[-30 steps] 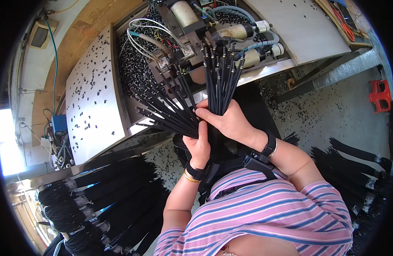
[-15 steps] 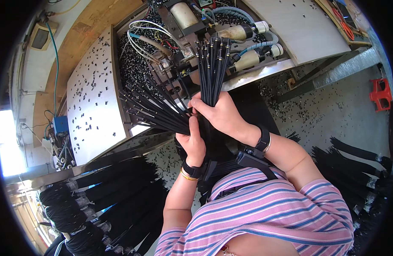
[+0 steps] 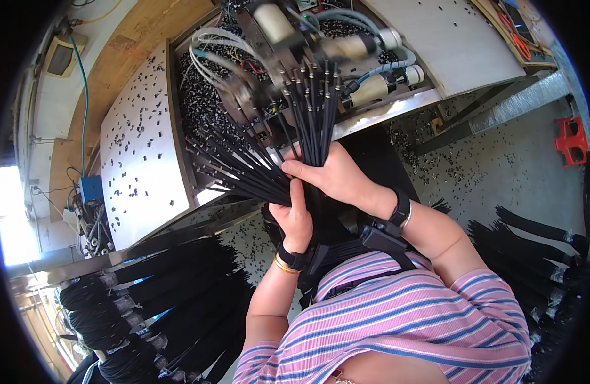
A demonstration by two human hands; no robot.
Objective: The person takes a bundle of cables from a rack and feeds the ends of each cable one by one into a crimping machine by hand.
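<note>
No packages, labels, signs or screens clearly visible anywhere in view.

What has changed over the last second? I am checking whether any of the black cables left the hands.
The right hand has pushed its upright sheaf of black cables further up toward the machine, tips now close together. The left hand has moved only slightly, its fingers reaching up along the fanned cables. Both hands keep their grip; none was let go. The coiled cable bundles lie unchanged.
</note>
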